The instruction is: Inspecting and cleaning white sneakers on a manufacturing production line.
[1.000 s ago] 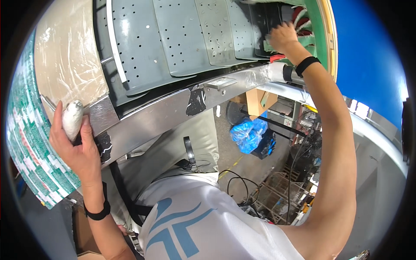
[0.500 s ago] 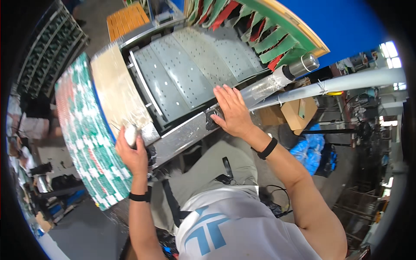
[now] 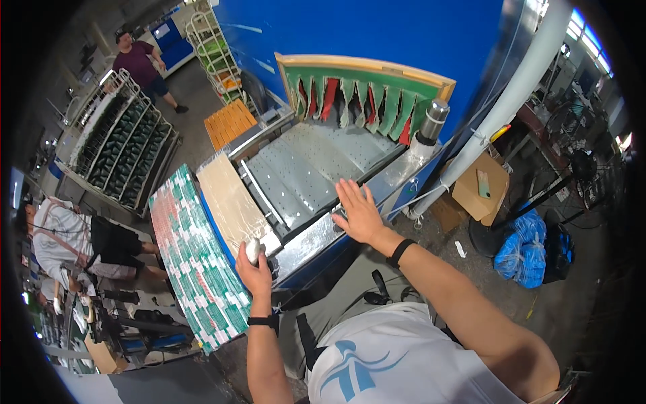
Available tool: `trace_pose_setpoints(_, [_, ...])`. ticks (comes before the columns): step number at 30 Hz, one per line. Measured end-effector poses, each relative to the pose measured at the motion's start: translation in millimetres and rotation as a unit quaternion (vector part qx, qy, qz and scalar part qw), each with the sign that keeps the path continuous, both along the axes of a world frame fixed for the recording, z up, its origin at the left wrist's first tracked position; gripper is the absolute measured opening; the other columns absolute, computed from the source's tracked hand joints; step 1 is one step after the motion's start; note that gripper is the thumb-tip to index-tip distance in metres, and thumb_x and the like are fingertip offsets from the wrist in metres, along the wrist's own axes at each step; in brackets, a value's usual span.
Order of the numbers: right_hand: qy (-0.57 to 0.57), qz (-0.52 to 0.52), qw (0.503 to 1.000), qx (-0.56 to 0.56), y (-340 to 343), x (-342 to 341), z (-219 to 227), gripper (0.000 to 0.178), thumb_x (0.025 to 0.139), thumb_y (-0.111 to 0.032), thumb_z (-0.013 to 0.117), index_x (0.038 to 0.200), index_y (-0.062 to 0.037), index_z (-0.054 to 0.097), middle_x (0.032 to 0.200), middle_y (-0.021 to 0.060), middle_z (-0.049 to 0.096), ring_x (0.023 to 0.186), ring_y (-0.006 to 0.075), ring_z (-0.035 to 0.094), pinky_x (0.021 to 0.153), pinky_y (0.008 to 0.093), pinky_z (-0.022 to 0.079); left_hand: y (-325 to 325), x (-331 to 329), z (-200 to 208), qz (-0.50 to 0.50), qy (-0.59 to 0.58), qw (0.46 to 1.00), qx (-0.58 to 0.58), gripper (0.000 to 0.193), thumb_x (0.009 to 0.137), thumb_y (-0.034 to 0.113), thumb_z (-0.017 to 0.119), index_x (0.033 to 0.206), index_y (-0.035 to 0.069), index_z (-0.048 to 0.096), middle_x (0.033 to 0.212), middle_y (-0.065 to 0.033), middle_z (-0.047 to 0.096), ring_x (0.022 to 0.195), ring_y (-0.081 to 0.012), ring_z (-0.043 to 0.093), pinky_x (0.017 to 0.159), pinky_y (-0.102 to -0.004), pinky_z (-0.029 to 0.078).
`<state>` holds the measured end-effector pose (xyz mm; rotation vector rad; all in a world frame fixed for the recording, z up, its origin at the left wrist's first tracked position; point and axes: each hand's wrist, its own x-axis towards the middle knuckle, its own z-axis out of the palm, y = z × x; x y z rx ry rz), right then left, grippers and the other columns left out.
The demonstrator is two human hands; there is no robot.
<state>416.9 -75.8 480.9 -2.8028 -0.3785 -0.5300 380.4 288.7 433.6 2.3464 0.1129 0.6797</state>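
Note:
In my left hand (image 3: 253,271) is a small white rounded object (image 3: 253,250), its kind unclear, with the fingers closed round it. That hand is at the near corner of the tan board (image 3: 232,195), beside a green, white and red patterned surface (image 3: 198,262). My right hand (image 3: 360,214) is held flat with the fingers stretched out and nothing in it. It lies over the near metal rail (image 3: 306,252) of a conveyor with grey perforated slats (image 3: 313,158); whether it touches the rail I cannot tell.
Red and green flaps (image 3: 356,104) hang at the conveyor's far end. A silver cylinder (image 3: 434,118) stands at the rail's far end, near a pale pipe (image 3: 498,111). Left are a wheeled rack (image 3: 124,145) and two people; at right, a cardboard box (image 3: 481,185) and blue bags (image 3: 521,249).
The view has shifted, so the conveyor looks smaller and more of the room shows. My left hand still holds the white object, and my right hand is still flat by the rail.

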Motion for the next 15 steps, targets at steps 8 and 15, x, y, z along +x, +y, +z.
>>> trace_pose_setpoints(8, [0.041, -0.026, 0.999, -0.018, -2.3, -14.6, -9.7, 0.082, 0.110, -0.050, 0.060, 0.174, -0.0053, 0.035, 0.180, 0.0179, 0.036, 0.167, 0.0386, 0.030, 0.133, 0.0618, 0.027, -3.3, -9.9, -8.4, -0.019, -0.001, 1.000, 0.003, 0.068, 0.089, 0.007, 0.084, 0.152, 0.001, 0.059, 0.141, -0.0280, 0.068, 0.131, -0.0495, 0.060, 0.116, -0.0540, 0.044])
trace_pose_setpoints(15, [0.024, -0.008, 0.998, 0.055, 13.5, -9.3, -14.5, 0.086, 0.107, -0.046, 0.066, 0.174, -0.0035, 0.032, 0.180, 0.0194, 0.033, 0.168, 0.0404, 0.028, 0.132, 0.0607, 0.030, 10.4, -13.7, -7.1, -0.029, 0.009, 0.999, -0.009, 0.070, 0.092, 0.004, 0.080, 0.158, -0.001, 0.056, 0.145, -0.0286, 0.066, 0.132, -0.0482, 0.060, 0.117, -0.0529, 0.044])
